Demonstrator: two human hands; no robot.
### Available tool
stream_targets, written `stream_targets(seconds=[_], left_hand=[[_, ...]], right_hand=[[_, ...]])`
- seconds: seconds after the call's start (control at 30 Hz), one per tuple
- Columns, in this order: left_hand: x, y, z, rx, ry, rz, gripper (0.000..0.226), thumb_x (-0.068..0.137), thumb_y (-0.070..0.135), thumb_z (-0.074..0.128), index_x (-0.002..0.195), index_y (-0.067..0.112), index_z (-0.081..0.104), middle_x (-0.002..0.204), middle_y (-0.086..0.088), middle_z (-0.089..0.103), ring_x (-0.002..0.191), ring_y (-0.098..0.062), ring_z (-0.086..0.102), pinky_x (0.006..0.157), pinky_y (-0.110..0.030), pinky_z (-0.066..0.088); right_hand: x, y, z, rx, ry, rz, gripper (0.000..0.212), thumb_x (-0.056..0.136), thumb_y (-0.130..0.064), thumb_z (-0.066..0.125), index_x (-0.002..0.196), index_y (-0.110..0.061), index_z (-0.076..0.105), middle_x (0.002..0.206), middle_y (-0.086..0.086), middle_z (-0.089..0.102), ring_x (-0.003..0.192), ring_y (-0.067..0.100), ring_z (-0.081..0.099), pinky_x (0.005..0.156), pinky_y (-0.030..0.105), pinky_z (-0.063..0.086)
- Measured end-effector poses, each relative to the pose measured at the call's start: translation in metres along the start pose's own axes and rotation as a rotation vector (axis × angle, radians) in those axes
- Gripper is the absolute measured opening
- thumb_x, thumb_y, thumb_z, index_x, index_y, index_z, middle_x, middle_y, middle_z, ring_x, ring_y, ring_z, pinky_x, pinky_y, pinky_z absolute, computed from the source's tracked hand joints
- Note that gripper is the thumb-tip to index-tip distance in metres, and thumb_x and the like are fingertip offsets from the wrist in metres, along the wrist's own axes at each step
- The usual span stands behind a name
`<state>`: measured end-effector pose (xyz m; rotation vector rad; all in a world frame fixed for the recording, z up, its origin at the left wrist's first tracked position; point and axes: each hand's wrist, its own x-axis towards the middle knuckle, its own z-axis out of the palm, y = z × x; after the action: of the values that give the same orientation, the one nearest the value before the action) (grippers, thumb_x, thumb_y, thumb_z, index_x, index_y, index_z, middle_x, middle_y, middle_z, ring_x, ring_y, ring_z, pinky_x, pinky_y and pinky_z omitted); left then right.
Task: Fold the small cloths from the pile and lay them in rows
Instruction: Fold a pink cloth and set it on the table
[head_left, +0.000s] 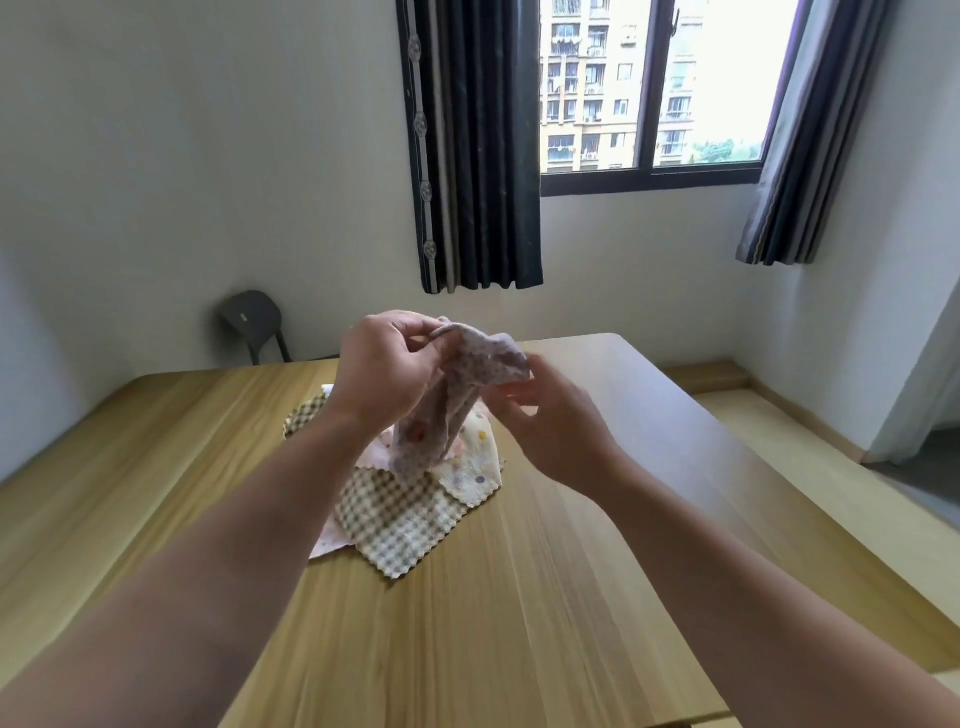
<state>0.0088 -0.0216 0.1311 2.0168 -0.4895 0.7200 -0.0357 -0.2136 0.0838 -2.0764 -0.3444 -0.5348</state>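
Observation:
A small pale lilac patterned cloth (457, 389) hangs crumpled above the pile, lifted off the table. My left hand (382, 366) pinches its top edge. My right hand (540, 415) grips the bunched upper right part of the same cloth. Under it on the wooden table (571, 571) lies the pile of small cloths: a brown checked cloth (400, 519) in front, a white dotted cloth (475, 470) to the right, and a pink cloth (379, 449) partly hidden behind the hanging one. Another checked corner (306, 413) shows behind my left wrist.
A dark stool (252, 325) stands by the wall beyond the table's far left. Dark curtains (478, 150) and a window (649, 88) are on the far wall. The table's right edge drops to a wooden floor (810, 452).

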Motion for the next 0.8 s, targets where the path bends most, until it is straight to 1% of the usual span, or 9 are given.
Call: stream_targets(seconds=[0.1,0.17,0.27,0.37,0.43,0.53,0.63,0.73,0.8], left_hand=[[-0.002,0.005,0.000,0.056,-0.058,0.020,0.034,0.092,0.045,0.070,0.089,0.012,0.081,0.089,0.002,0.074,0.076,-0.015,0.071,0.078,-0.037,0.061],[-0.004,0.012,0.001,0.043,-0.100,0.009,0.044,0.095,0.049,0.064,0.076,0.012,0.079,0.090,0.003,0.072,0.080,-0.011,0.069,0.084,-0.039,0.058],[-0.009,0.022,0.005,0.018,-0.132,-0.035,0.051,0.100,0.042,0.060,0.059,0.014,0.073,0.085,0.005,0.071,0.080,-0.004,0.065,0.085,-0.036,0.055],[-0.012,0.031,0.010,-0.005,-0.156,-0.070,0.044,0.101,0.039,0.060,0.061,0.025,0.072,0.074,0.001,0.071,0.069,-0.012,0.064,0.070,-0.031,0.051],[-0.012,0.034,0.014,-0.038,-0.173,-0.103,0.034,0.101,0.038,0.060,0.078,0.018,0.076,0.062,0.004,0.069,0.056,-0.017,0.060,0.061,-0.031,0.049],[-0.013,0.036,0.023,-0.052,-0.184,-0.114,0.033,0.103,0.037,0.057,0.083,0.012,0.068,0.045,0.008,0.056,0.041,-0.010,0.050,0.050,-0.025,0.046],[-0.014,0.037,0.030,-0.048,-0.188,-0.106,0.035,0.105,0.036,0.053,0.085,0.009,0.064,0.042,0.001,0.055,0.036,-0.011,0.050,0.048,-0.017,0.042],[-0.014,0.041,0.039,-0.061,-0.188,-0.086,0.035,0.105,0.038,0.051,0.082,0.014,0.062,0.044,-0.002,0.057,0.038,-0.014,0.052,0.049,-0.020,0.043],[-0.012,0.043,0.044,-0.085,-0.175,-0.088,0.035,0.105,0.039,0.052,0.079,0.017,0.060,0.046,-0.001,0.056,0.039,-0.016,0.053,0.048,-0.022,0.043]], right_hand=[[0.003,-0.007,-0.010,0.142,0.131,0.069,0.017,0.101,-0.038,0.058,0.109,-0.026,0.067,0.095,-0.005,0.076,0.084,0.008,0.073,0.076,0.036,0.059],[0.005,-0.010,-0.018,0.231,0.185,0.132,0.016,0.103,-0.033,0.055,0.093,-0.031,0.067,0.087,-0.003,0.076,0.077,0.011,0.074,0.072,0.038,0.058],[0.006,-0.006,-0.029,0.273,0.238,0.204,0.022,0.100,-0.025,0.059,0.083,-0.033,0.071,0.078,-0.005,0.075,0.072,0.011,0.069,0.071,0.039,0.056],[0.007,-0.001,-0.037,0.258,0.242,0.267,0.022,0.094,-0.015,0.063,0.082,-0.029,0.074,0.074,-0.008,0.072,0.070,0.010,0.062,0.068,0.031,0.052],[0.006,0.002,-0.042,0.213,0.232,0.285,0.023,0.091,-0.012,0.062,0.081,-0.028,0.075,0.076,-0.005,0.073,0.072,0.010,0.062,0.068,0.027,0.049],[0.003,0.004,-0.051,0.138,0.217,0.295,0.023,0.085,-0.008,0.059,0.080,-0.026,0.074,0.076,0.001,0.073,0.070,0.011,0.062,0.069,0.029,0.050],[0.003,0.007,-0.059,-0.003,0.163,0.275,0.019,0.086,-0.010,0.059,0.085,-0.023,0.073,0.078,-0.004,0.072,0.076,0.013,0.065,0.066,0.023,0.048],[0.002,0.017,-0.068,-0.183,0.066,0.261,0.023,0.090,-0.012,0.055,0.090,-0.024,0.075,0.088,-0.006,0.069,0.079,0.014,0.061,0.060,0.014,0.040],[0.000,0.027,-0.074,-0.274,-0.015,0.285,0.025,0.093,-0.014,0.053,0.085,-0.024,0.074,0.082,-0.005,0.064,0.070,0.012,0.056,0.054,0.012,0.035]])
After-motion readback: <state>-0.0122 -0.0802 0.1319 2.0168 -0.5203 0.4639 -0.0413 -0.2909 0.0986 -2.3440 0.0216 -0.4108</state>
